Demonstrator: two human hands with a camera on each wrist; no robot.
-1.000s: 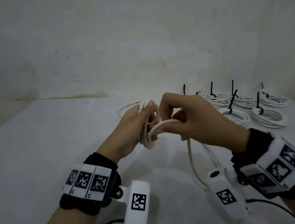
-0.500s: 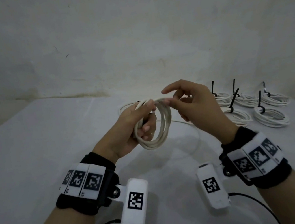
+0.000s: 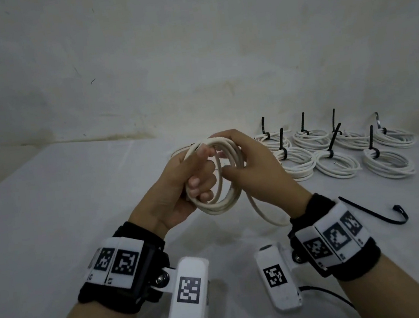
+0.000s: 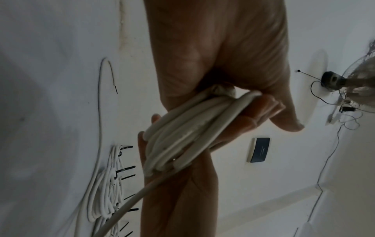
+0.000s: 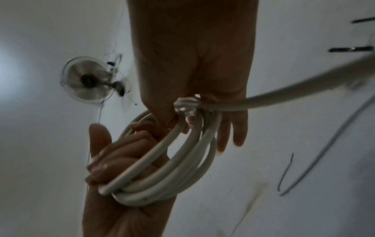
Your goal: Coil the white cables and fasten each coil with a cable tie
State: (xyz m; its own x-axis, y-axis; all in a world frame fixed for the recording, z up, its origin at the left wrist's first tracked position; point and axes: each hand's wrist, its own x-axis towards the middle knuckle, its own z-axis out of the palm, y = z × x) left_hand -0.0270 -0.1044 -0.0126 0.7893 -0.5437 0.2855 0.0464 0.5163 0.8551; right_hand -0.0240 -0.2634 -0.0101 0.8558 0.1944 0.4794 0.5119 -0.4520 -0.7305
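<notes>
- Head view: nearest the camera, the white counter (image 3: pixel 39 236) carries both forearms, each with a black wrist band and a white camera block.
- Above the counter, the left hand (image 3: pixel 177 190) grips the white cable coil (image 3: pixel 218 181), its fingers (image 3: pixel 200 180) curled through the loops and thumb on top.
- Just right of the coil, the right hand (image 3: pixel 256 176) grips its other side, fingers wrapped behind the loops, thumb pressed to the front.
- A loose cable tail (image 3: pixel 263 213) drops from the coil under the right wrist.
- Right of the coil, near the right wrist, a loose black cable tie (image 3: pixel 372 212) lies on the counter.
- Beyond the coil to the right, seven tied coils (image 3: pixel 337 157) lie close together, black tie ends sticking up.
- Behind them stands the wall (image 3: pixel 188 54).
</notes>
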